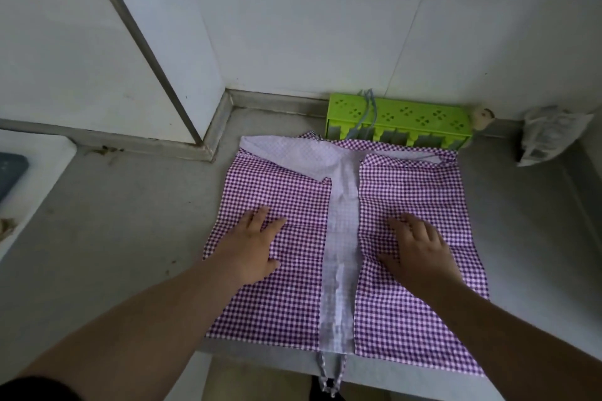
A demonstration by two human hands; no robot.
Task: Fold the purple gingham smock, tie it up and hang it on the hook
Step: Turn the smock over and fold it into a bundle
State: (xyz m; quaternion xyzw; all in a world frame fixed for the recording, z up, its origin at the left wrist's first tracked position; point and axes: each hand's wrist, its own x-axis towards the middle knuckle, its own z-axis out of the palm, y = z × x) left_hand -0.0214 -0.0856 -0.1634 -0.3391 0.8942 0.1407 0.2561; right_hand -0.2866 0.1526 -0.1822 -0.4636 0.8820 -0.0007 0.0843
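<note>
The purple gingham smock lies spread flat on the grey counter, both sides folded inward so a pale strip of its inner face runs down the middle. My left hand presses flat on the left panel with straight fingers. On the right panel my right hand rests the same way, palm down. Two gingham tie strings hang over the counter's front edge. No hook is in view.
A green perforated plastic rack stands against the wall just behind the smock. A crumpled printed bag lies at the back right. A white raised ledge with a dark object sits at the left.
</note>
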